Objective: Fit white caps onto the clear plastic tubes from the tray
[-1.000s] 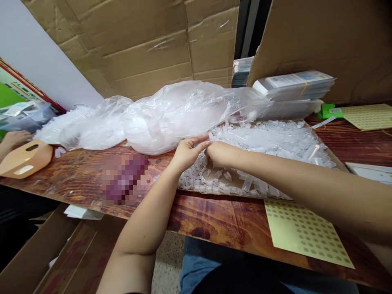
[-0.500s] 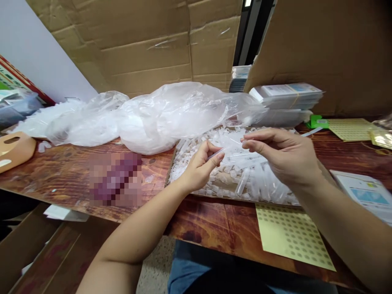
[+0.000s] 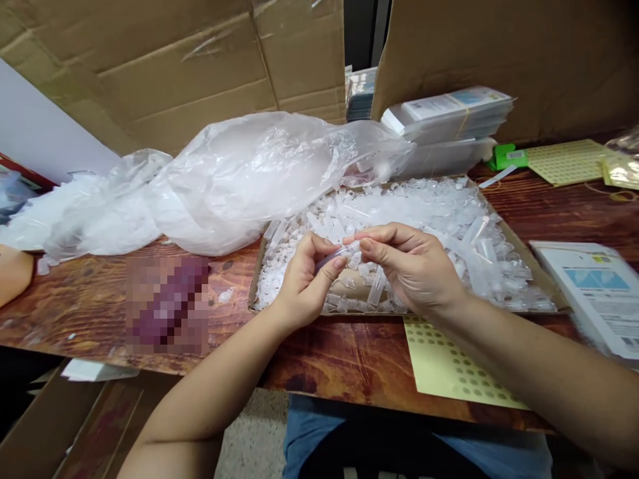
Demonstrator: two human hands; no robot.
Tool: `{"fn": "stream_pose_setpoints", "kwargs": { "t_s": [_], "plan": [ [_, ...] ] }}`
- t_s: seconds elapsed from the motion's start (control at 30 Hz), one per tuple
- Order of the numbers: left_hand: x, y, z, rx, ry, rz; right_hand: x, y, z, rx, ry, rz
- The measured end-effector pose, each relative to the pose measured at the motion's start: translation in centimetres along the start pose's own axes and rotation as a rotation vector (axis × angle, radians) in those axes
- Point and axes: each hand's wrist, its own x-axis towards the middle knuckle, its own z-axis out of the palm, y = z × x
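Observation:
My left hand (image 3: 305, 283) is closed round a slim clear plastic tube (image 3: 327, 258), thumb and bent fingers pinching it. My right hand (image 3: 417, 266) meets it at the tube's far end, with thumb and forefinger closed on a small clear piece (image 3: 352, 247); whether that is a cap cannot be made out. Both hands are above a shallow cardboard tray (image 3: 532, 269). Clear plastic tubes (image 3: 474, 249) are heaped at its right and back, and small whitish caps (image 3: 279, 276) lie at its left. Part of the tray's brown bottom shows below the fingers.
A large clear plastic bag (image 3: 239, 179) lies behind the tray. Banded packs of cards (image 3: 454, 113) stand at the back right, near a green clip-like object (image 3: 506, 157). A yellow sticker sheet (image 3: 449, 366) lies in front, printed packs (image 3: 594, 293) at right, and a pixelated purple object (image 3: 167, 303) at left.
My two hands have come together, so the right fingers now touch the end of the tube held in the left. The view has shifted a little.

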Motion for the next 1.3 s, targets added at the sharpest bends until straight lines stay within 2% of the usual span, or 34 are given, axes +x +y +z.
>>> {"fn": "stream_pose_setpoints", "kwargs": {
  "t_s": [0.07, 0.13, 0.2, 0.27, 0.37, 0.43, 0.5, 0.57, 0.63, 0.73, 0.83, 0.9, 1.07, 1.13, 1.2, 1.3],
  "plan": [
    [0.0, -0.3, -0.4, 0.150, 0.017, 0.115, 0.0, -0.2, 0.1, -0.006, -0.022, -0.010],
    [0.4, -0.7, -0.9, 0.276, 0.005, 0.204, 0.2, -0.6, -0.1, -0.111, -0.043, -0.017],
    [1.0, -1.2, -1.6, 0.372, 0.008, 0.244, 0.5, -1.3, -0.6, -0.346, -0.059, -0.054],
    [1.6, -1.7, -2.4, 0.436, 0.057, 0.257, 0.6, -1.8, -0.9, -0.672, -0.097, -0.167],
    [2.1, -2.1, -3.3, 0.487, 0.138, 0.297, 0.3, -1.6, -0.3, -1.177, -0.248, -0.315],
    [2.2, -2.2, -3.5, 0.505, 0.138, 0.331, 0.1, -1.0, 0.7, -1.409, -0.378, -0.267],
    [2.1, -2.1, -3.5, 0.503, 0.098, 0.352, 0.0, -0.3, 1.7, -1.505, -0.469, -0.198],
    [2.0, -2.0, -3.3, 0.480, 0.042, 0.335, 0.2, -0.1, 2.0, -1.498, -0.530, -0.200],
    [2.0, -2.0, -3.2, 0.436, 0.003, 0.275, 0.5, -0.6, 1.3, -1.413, -0.538, -0.214],
    [2.2, -2.1, -3.1, 0.303, -0.009, 0.146, 1.2, -2.1, -1.2, -1.217, -0.431, -0.193],
    [2.3, -2.1, -2.8, 0.113, -0.026, 0.034, 1.8, -3.2, -3.5, -1.086, -0.231, -0.408],
    [2.4, -1.8, -2.5, 0.015, -0.050, -0.027, 1.9, -3.2, -4.0, -1.031, -0.171, -0.559],
    [2.1, -1.1, -1.8, -0.029, -0.151, -0.065, 2.0, -2.1, -3.2, -0.945, -0.267, -0.713],
    [1.9, -1.0, -1.9, 0.034, -0.176, -0.038, 1.9, -1.8, -2.9, -0.908, -0.280, -0.715],
    [1.7, -1.0, -2.1, 0.150, -0.168, 0.012, 1.7, -1.8, -2.9, -0.863, -0.279, -0.652],
    [1.2, -0.8, -2.3, 0.310, -0.154, 0.108, 1.5, -2.2, -2.8, -0.765, -0.323, -0.361]
  ]
}}
